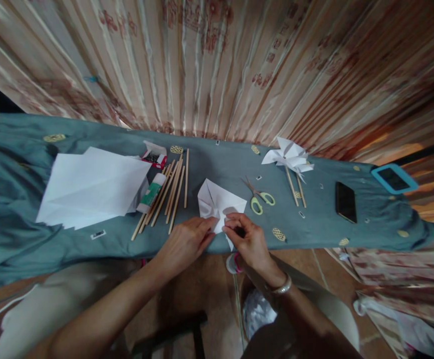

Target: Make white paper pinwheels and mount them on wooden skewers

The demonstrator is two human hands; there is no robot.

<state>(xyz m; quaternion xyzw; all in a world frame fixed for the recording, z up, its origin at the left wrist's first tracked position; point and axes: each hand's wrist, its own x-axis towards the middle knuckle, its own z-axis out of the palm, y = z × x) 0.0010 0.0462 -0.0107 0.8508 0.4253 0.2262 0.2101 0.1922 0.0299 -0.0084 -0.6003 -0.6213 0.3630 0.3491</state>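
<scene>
A white paper piece [227,198], cut and partly folded inward like a pinwheel, lies near the cloth's front edge. My left hand [189,235] presses on its left side, fingers closed together on the paper. With thumb and forefinger, my right hand [247,235] pinches a part of the paper near its middle. One paper tip hangs below my right fingers. Scissors [258,196] with light green handles lie just right of the paper, blades spread. Left of it are several wooden sticks [172,192] and a green-and-white glue stick [151,192].
A stack of white paper sheets [90,187] lies at the left, near a small red-and-white box [154,154] of dark bits. Paper pinwheels on sticks [289,157], a black phone [345,202] and a blue-framed device [394,178] are at the right. A pleated curtain [202,75] hangs behind.
</scene>
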